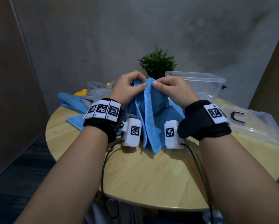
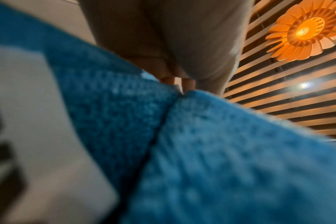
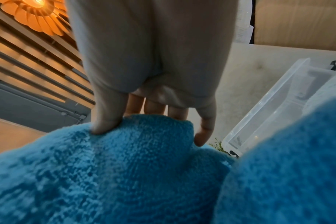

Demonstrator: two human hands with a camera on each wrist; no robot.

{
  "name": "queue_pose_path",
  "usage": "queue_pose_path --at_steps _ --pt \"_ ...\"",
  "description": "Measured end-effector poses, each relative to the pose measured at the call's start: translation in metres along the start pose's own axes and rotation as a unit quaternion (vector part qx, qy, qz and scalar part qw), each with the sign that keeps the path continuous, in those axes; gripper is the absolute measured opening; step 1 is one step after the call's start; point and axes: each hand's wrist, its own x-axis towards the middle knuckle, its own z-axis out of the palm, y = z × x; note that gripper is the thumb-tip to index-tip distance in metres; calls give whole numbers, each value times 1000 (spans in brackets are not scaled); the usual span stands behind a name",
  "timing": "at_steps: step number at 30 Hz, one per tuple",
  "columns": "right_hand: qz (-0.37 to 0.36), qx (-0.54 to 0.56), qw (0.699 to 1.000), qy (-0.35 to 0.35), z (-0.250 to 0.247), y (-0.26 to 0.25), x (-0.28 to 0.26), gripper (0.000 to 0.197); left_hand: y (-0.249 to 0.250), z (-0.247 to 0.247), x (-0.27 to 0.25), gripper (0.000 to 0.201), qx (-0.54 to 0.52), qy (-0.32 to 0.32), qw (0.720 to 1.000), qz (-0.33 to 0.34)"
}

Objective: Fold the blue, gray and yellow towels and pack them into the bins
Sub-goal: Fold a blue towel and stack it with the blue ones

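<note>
Both hands, left hand (image 1: 129,88) and right hand (image 1: 171,89), pinch the blue towel's (image 1: 149,117) top edge at frame center; it hangs lengthwise down to the tabletop (image 1: 151,175).

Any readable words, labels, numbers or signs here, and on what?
None can be read.
Wristbands: square black-and-white code markers, no words; tiny marks beneath, too small.
Wrist cameras: code markers only.
Blue towel: white tag at its left edge, print blurred.
Lid: black C-shaped handle, not text.
</note>
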Motion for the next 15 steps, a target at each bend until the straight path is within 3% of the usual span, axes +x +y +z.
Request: queue_pose_path --at_steps 6,9,13,15 --pt "13 -14 999 41 -3 6 2 9 -3 -1 4 26 0 40 999 7" --pt "2 -14 998 53 -4 4 2 9 -3 -2 2 28 -29 30 999 2" --pt "-27 -7 996 79 -3 -1 2 20 3 1 0 14 -89 2 996 -8" --pt "-39 -5 996 83 -2 -2 2 24 7 1 -2 45 -149 4 989 -14"
